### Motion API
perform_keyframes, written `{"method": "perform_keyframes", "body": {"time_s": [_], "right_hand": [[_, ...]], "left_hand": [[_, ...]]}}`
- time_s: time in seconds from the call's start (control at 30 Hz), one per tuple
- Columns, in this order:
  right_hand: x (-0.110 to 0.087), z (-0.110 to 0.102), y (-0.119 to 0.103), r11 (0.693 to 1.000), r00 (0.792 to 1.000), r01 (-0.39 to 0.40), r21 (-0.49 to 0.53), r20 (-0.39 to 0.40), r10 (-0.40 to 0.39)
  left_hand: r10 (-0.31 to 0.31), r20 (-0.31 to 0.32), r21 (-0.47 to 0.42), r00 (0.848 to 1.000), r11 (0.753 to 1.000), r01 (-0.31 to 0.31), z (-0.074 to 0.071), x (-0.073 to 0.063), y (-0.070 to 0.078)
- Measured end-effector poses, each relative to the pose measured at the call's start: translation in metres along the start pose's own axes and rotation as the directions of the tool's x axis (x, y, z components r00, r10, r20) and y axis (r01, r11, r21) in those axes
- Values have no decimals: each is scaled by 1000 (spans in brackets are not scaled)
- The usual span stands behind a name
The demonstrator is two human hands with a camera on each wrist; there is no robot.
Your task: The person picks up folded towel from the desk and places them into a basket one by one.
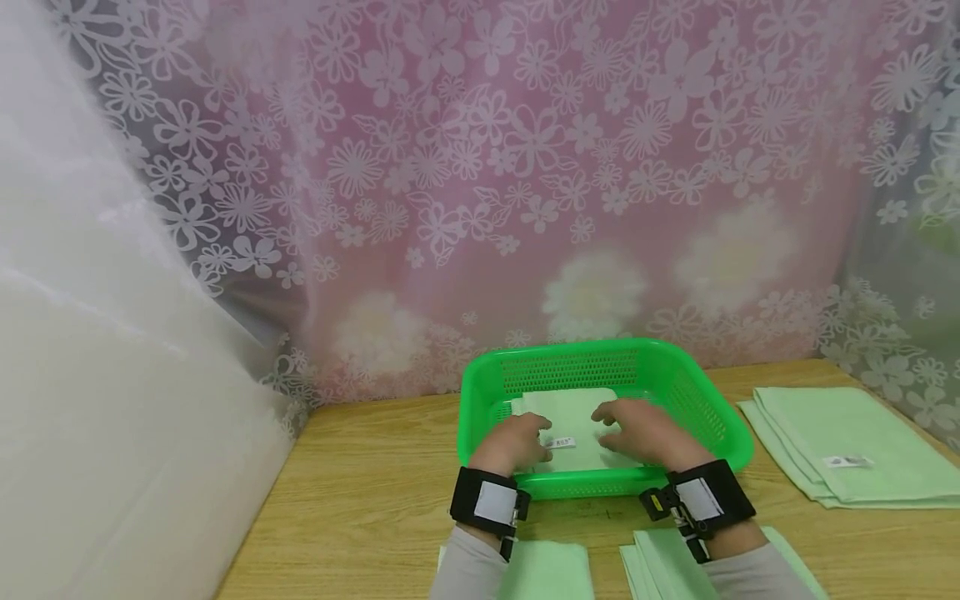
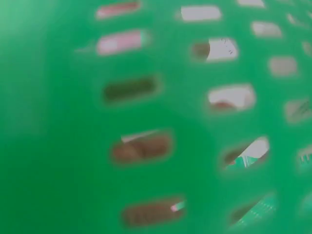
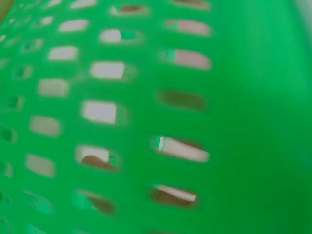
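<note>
Closed off at twelve o'clock by a pink, flower-printed curtain [image 1: 465,267] with a slight gloss, carrying larger, blurred pale blossoms [image 1: 592,292] along the lower part. Bounded from eleven round to eight o'clock by a plain white sheet [image 1: 127,350], slanting down beside the desk [image 1: 360,492] and creased in faint bright lines. Turns greyer at two to three o'clock, on a side panel [image 1: 926,258] with white floral print and touches of green. Spreads yellow-brown wood grain across six o'clock. Lit softly, with a pale sheen at nine.
</note>
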State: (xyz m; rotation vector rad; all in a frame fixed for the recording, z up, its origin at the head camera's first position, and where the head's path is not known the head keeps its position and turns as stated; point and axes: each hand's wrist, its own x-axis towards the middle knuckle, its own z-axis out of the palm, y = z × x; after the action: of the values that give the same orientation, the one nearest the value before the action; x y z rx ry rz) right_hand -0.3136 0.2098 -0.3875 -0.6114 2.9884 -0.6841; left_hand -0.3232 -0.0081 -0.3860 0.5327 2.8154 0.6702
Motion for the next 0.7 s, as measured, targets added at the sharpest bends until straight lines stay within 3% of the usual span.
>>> {"method": "perform_keyframes", "body": {"time_s": [0.2,0.7], "right_hand": [[1,7,1,995,992,-3,100,126,-10],[3,8,3,997,984,4,79,176,-18]], "left_hand": [[9,43,18,999,1000,-10,8,1,5],[-5,72,16,997,1000,4,8,1,6]]}}
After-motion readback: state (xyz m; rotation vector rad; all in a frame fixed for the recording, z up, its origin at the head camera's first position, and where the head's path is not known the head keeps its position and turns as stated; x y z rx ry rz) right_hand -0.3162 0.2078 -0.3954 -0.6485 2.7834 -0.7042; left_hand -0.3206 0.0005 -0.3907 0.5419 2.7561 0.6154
